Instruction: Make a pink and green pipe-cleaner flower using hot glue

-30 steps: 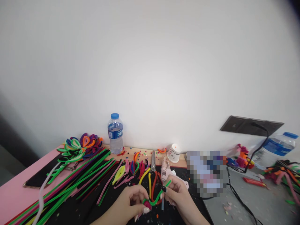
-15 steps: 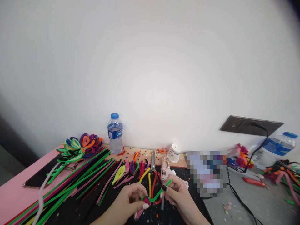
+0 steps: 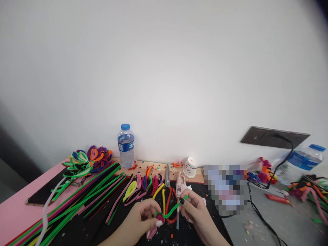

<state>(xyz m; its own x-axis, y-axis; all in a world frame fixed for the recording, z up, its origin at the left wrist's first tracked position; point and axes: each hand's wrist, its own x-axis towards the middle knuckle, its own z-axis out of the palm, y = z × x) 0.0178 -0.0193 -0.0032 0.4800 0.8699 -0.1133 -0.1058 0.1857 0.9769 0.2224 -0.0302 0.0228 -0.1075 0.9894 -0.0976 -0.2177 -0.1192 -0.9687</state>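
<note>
My left hand (image 3: 146, 220) is closed on a small magenta and pink piece of bent pipe cleaner (image 3: 160, 217), low in the middle of the view. A green pipe cleaner (image 3: 170, 214) curves from that piece across to my right hand (image 3: 192, 210). There, thumb and forefinger pinch it near its free end, and a short tip shows above them. Just behind the hands lie pliers (image 3: 167, 179) with red and yellow handles. The pale pink glue gun (image 3: 181, 184) stands past my right hand, partly covered by it.
Loose pipe cleaners (image 3: 84, 201) lie left, beside a looped colourful bundle (image 3: 89, 159) and a phone (image 3: 42, 191). A water bottle (image 3: 125, 147) and paper cup (image 3: 190, 167) stand at the wall. To the right are a black cable (image 3: 263, 218), red cutter (image 3: 278, 198) and another bottle (image 3: 306, 159).
My right fingers have shifted slightly along the green pipe cleaner towards its end, so less of the tip sticks out. My left hand stays almost in place with the magenta piece.
</note>
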